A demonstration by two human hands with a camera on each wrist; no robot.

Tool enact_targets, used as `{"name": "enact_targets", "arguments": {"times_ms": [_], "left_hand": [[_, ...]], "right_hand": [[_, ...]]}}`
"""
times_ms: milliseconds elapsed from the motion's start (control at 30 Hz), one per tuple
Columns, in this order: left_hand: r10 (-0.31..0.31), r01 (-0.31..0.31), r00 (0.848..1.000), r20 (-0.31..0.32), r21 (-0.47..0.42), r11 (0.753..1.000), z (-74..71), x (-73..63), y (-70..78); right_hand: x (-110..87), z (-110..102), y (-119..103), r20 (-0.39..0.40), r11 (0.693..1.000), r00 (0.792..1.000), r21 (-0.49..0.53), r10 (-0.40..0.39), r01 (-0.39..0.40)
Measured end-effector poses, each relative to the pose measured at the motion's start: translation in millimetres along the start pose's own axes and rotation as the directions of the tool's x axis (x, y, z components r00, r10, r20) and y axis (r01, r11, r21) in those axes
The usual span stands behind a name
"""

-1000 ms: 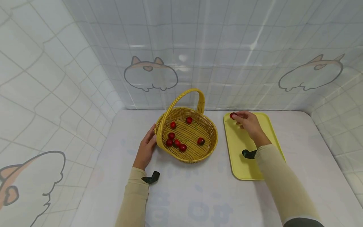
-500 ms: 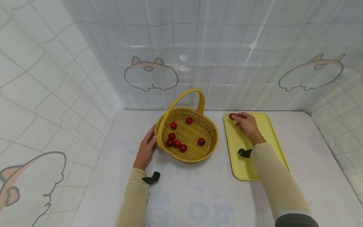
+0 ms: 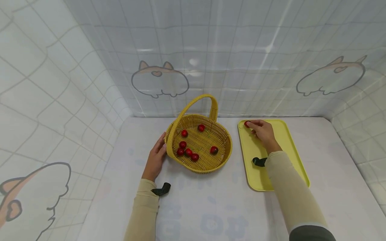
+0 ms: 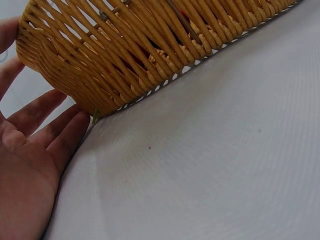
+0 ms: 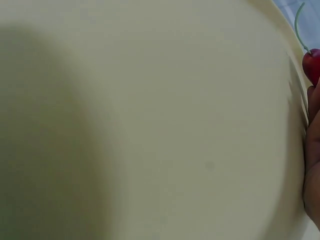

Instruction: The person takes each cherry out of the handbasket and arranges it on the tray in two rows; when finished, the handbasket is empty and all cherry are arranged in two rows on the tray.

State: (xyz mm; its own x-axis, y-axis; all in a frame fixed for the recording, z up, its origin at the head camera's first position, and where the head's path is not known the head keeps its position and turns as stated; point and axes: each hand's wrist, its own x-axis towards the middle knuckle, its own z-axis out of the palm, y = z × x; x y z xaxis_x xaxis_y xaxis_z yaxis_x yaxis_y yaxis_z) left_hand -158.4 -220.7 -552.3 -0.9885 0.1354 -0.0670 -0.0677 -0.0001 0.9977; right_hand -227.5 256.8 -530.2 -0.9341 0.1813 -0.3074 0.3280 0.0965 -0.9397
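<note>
A yellow wicker basket (image 3: 223,160) with an arched handle holds several red cherries (image 3: 195,157). My left hand (image 3: 155,159) rests against the basket's left side. In the left wrist view its fairly straight fingers (image 4: 37,112) touch the woven wall. Over the far left corner of a yellow tray (image 3: 253,177), my right hand (image 3: 265,134) pinches a cherry (image 3: 247,124) between thumb and fingers. In the right wrist view that cherry (image 5: 312,66) shows a green stem, and most of the hand lies outside the frame.
Both objects stand on a white-covered table (image 3: 193,201), tray to the right of basket. A tiled-pattern sheet (image 3: 229,67) hangs behind the table's back edge, with similar sheets at the left and right sides.
My right forearm has shifted slightly left, while the right hand keeps the cherry at the tray's far left corner. The left hand, basket and its cherries look the same.
</note>
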Motion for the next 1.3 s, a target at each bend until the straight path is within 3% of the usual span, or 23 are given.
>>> {"name": "enact_targets", "arguments": {"times_ms": [500, 867, 1300], "left_hand": [[0.007, -0.007, 1.000, 0.000, 0.028, 1.000, -0.4, 0.8, 0.9], [-0.010, 0.010, 1.000, -0.007, 0.029, 1.000, 1.5, 0.3, 2.6], [0.004, -0.004, 1.000, -0.002, 0.007, 1.000, 2.8, -1.5, 4.3]], "right_hand": [[1.0, 2.1, 1.8, -0.023, 0.998, 0.999, -0.058, -0.032, 0.030], [1.7, 2.7, 0.1, -0.015, 0.999, 0.999, -0.018, -0.034, 0.034], [4.0, 2.5, 2.4, -0.009, 0.999, 1.000, -0.039, -0.026, 0.026]]}}
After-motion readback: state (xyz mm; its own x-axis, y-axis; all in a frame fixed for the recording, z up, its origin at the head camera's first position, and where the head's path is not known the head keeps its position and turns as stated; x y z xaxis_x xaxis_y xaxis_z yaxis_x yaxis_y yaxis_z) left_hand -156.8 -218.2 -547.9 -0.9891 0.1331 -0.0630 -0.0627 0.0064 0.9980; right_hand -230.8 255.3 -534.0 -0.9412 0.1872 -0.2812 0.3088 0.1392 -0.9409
